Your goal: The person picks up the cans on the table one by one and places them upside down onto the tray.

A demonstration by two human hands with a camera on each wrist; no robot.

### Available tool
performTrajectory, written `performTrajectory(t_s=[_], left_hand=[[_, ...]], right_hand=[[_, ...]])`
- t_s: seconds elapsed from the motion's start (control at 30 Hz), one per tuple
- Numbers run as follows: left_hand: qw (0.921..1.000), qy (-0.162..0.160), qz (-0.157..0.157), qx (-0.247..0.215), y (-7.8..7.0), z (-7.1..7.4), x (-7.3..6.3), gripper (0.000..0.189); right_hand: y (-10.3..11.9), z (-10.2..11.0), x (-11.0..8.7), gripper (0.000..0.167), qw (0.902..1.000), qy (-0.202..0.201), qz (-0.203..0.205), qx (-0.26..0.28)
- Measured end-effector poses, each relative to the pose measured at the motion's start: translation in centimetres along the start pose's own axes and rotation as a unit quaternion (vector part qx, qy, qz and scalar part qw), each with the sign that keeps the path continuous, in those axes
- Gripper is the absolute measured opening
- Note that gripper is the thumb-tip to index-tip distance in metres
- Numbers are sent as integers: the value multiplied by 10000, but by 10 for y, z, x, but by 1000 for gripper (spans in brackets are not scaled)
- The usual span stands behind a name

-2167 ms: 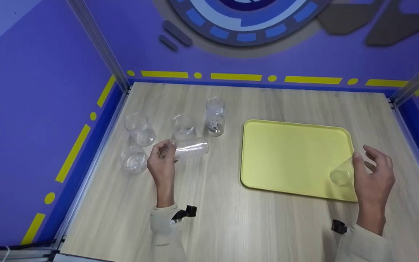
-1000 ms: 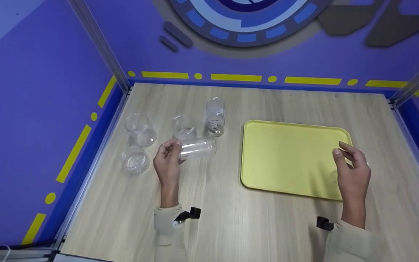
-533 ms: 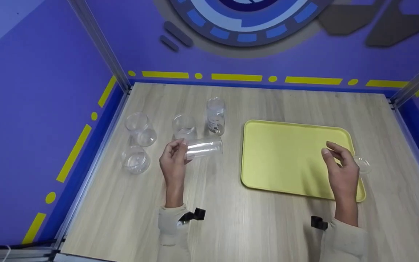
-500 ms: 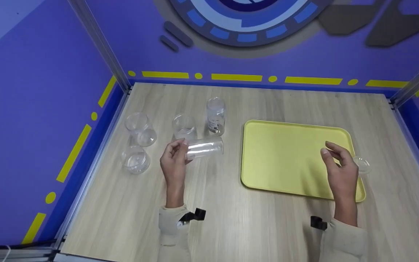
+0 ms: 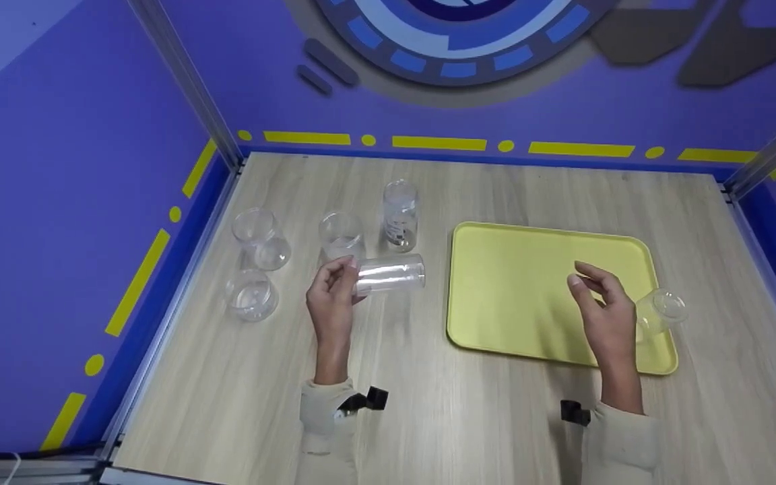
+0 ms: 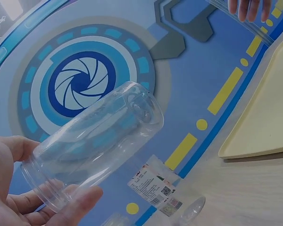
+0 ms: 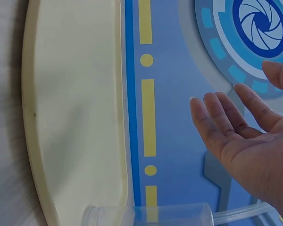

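Note:
My left hand (image 5: 333,296) grips a clear plastic jar (image 5: 391,273) by its ridged neck end, above the table. The jar lies nearly level in the head view, its base end pointing right; in the left wrist view its hollow body (image 6: 99,136) shows. My right hand (image 5: 607,316) is over the yellow tray (image 5: 523,283), fingers loosely bent and holding nothing. Just right of that hand, a second clear jar (image 5: 669,306) stands at the tray's right side, partly hidden by the hand. In the right wrist view, this jar's (image 7: 165,215) ridged end is toward the tray.
Left on the wooden table (image 5: 428,417) stand several clear jars: a back-left jar (image 5: 260,236), a front-left jar (image 5: 253,296), a middle jar (image 5: 342,236) behind my left hand, and a labelled jar (image 5: 399,215). Blue panels (image 5: 260,74) enclose the table.
My right hand has let go of the jar at the tray's right side and moved left, uncovering it. My left hand has carried its jar to the right.

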State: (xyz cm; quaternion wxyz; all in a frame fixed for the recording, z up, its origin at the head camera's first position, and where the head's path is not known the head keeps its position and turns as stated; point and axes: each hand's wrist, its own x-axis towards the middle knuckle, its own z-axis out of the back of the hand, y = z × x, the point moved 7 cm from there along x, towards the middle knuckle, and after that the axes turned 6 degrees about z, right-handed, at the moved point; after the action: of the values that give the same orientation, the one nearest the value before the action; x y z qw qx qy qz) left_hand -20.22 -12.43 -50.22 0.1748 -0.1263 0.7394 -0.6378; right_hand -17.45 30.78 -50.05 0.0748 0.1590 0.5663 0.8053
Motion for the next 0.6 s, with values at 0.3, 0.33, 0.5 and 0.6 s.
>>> performTrajectory(t_s=[0.3, 0.33, 0.5, 0.6], left_hand=[[9998, 171, 15, 73, 0, -9, -4, 26], [9998, 184, 16, 81, 1, -10, -4, 27], [9997, 221, 20, 100, 3, -13, -7, 28], [9996, 254, 40, 109, 4, -15, -9, 27]], right_hand=[[5, -12, -2, 40, 9996, 207, 130, 155], [6, -14, -3, 39, 9994, 231, 153, 183], [10, -22, -5, 38, 9987, 352, 240, 281], [12, -27, -5, 39, 9981, 431, 265, 341]])
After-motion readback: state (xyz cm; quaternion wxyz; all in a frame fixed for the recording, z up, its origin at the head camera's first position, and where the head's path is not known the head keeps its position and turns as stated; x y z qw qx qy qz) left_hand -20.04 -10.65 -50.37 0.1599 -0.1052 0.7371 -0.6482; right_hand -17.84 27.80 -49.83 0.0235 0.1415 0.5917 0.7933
